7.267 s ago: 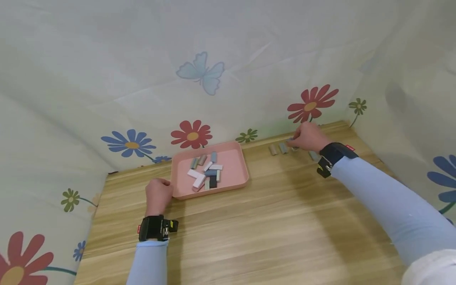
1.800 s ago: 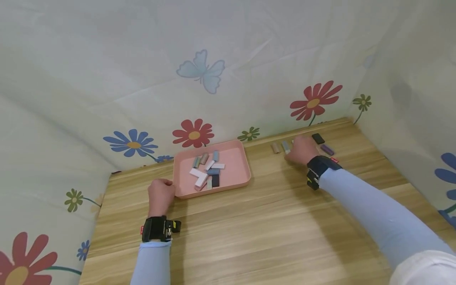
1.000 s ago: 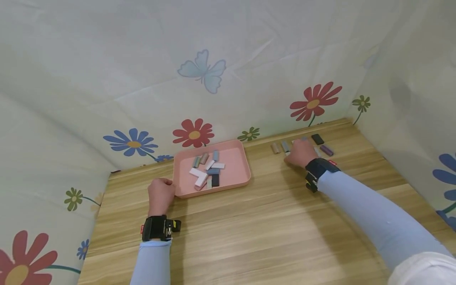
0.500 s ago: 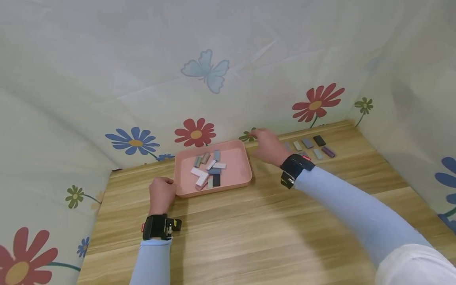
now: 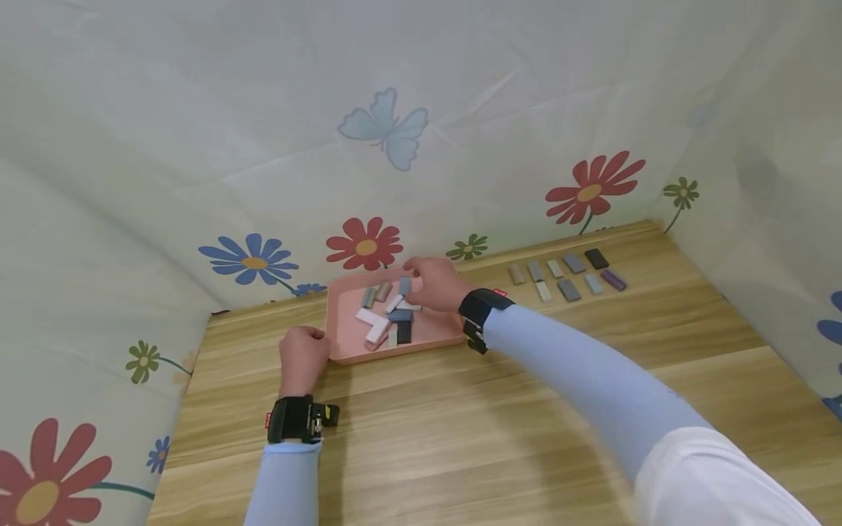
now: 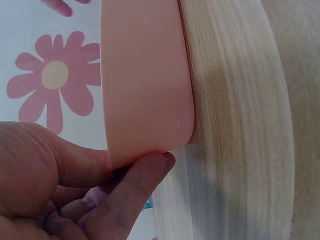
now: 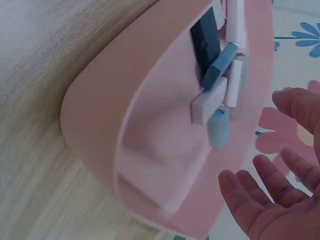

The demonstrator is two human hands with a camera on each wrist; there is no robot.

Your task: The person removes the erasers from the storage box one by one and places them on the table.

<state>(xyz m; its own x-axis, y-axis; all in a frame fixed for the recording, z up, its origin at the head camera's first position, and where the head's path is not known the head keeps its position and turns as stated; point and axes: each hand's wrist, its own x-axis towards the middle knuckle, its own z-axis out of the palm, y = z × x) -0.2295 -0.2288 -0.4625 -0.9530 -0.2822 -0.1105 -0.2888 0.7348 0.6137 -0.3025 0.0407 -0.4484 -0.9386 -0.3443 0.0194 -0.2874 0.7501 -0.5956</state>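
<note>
My left hand [image 5: 304,359] pinches the near left corner of the pink tray [image 5: 442,340], thumb at the rim and index finger against the outer wall [image 6: 145,85] in the left wrist view. My right hand [image 5: 439,285] reaches over the tray's right part, fingers spread and nothing between them. Just below those fingertips lies a light blue cylinder [image 7: 219,129]. Around it in the tray lie a blue block [image 7: 220,65], a black block [image 7: 205,40] and several white blocks [image 7: 210,102]. A tan piece [image 5: 384,291] sits towards the tray's back.
Right of the tray, small pieces lie in two rows on the wooden table [image 5: 421,438]. Among them are a black block [image 5: 596,258], a purple cylinder [image 5: 615,280], a grey block [image 5: 569,290] and a tan piece [image 5: 517,275]. A flowered cloth [image 5: 276,168] stands behind.
My right hand has moved left from the rows of pieces to above the tray, uncovering the rows, and its fingers have spread. My left hand stays at the tray's corner.
</note>
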